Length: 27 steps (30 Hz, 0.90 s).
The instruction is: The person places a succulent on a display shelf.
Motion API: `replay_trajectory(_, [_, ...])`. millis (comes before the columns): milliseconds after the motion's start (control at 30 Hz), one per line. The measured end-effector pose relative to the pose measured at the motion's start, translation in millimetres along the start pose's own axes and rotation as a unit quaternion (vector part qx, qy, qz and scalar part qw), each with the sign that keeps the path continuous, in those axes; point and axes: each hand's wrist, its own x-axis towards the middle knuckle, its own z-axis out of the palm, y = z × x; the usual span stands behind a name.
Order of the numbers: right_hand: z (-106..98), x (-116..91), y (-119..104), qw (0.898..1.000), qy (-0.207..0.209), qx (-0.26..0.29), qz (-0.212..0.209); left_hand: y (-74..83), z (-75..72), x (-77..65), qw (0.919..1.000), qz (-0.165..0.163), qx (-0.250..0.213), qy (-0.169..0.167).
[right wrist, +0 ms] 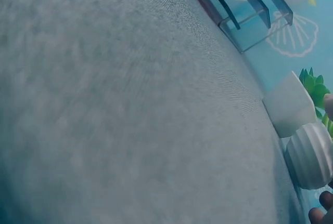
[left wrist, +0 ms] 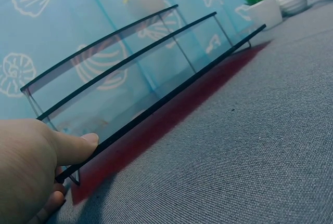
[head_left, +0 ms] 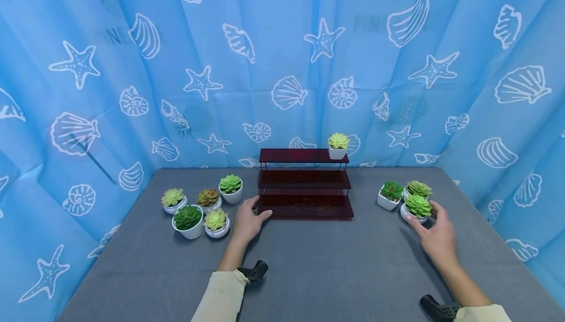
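Note:
A three-tier dark red display shelf [head_left: 304, 207] stands at the back middle; it looks see-through in the left wrist view. My left hand [head_left: 248, 220] grips its lower left corner. The thumb [left wrist: 78, 148] lies over the bottom tier's edge, the other fingers below it. On the top tier, toward the right end, sits a yellow-green succulent in a white square pot [head_left: 337, 153]. Far right, my right hand [head_left: 438, 236] holds a green succulent in a ribbed white round pot [head_left: 417, 207], thumb and fingers at opposite sides. Much of that hand is out of frame in the right wrist view.
Beside the held pot are a dark green succulent in a square pot [head_left: 388, 202] and another pale green succulent [head_left: 419, 188] behind it. Several potted succulents, including a dark green one [head_left: 187, 219], cluster left of the shelf. A blue shell-print curtain [head_left: 282, 57] hangs behind the grey tabletop [head_left: 326, 268].

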Motion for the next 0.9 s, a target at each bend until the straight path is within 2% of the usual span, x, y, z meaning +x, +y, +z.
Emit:
replay_trajectory(200, [5, 4, 1, 0.998, -0.012, 0.022, 0.059, 0.7, 0.9, 0.3, 1.0, -0.003, -0.007, -0.001])
replay_trajectory(333, [8, 8, 3, 0.996, -0.012, 0.02, 0.084, 0.5, 0.8, 0.7, 1.0, -0.004, -0.005, -0.003])
replay_trajectory(667, [9, 9, 5, 0.997, 0.0, 0.009, 0.083, 0.0, 0.5, -0.3, 1.0, -0.002, -0.006, -0.005])
replay_trajectory(900, [7, 6, -2, 0.997, -0.019, -0.008, 0.074, -1.0, 0.5, 1.0, 1.0, -0.001, -0.006, 0.0])
